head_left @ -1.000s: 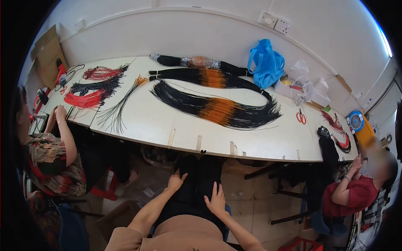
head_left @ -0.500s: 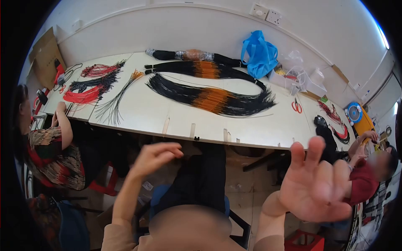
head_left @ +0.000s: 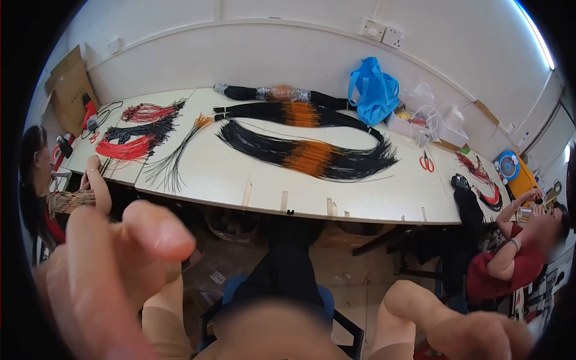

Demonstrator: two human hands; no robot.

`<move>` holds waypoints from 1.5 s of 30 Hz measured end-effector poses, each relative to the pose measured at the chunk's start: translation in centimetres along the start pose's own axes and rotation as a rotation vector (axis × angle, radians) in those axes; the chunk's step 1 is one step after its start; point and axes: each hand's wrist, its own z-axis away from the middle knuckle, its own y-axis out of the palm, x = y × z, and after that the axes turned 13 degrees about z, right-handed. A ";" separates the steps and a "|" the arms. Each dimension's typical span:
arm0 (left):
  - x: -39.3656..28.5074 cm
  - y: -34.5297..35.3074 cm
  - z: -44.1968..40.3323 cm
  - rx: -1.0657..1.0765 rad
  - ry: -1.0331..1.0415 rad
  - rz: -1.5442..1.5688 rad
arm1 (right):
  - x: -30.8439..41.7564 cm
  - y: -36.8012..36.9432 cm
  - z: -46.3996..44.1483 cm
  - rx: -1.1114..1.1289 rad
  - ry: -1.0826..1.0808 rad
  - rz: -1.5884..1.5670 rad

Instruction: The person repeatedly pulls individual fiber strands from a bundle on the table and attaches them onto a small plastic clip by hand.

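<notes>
Left hand [head_left: 114, 270], fingers loosely parted, nothing visibly held; right hand [head_left: 474, 336], grip unclear; wire bundle [head_left: 309, 158] lies untouched beyond the fingers.

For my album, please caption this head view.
Both hands raised before a table bearing black-and-orange wire bundles and a blue bag.

blue bag [head_left: 374, 91] stands beside the scissors [head_left: 426, 161] on the table [head_left: 204, 174]
</notes>
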 end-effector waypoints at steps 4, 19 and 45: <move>-1.2 -0.3 1.2 -0.009 0.129 -0.021 | 0.5 1.1 1.7 -0.145 -0.234 -0.124; 2.0 -6.2 7.0 -0.230 -0.338 -0.335 | -19.2 -9.3 28.3 0.340 1.357 1.259; 20.8 -12.4 22.2 0.219 -1.189 -1.317 | -20.7 -7.0 32.5 0.560 1.156 1.324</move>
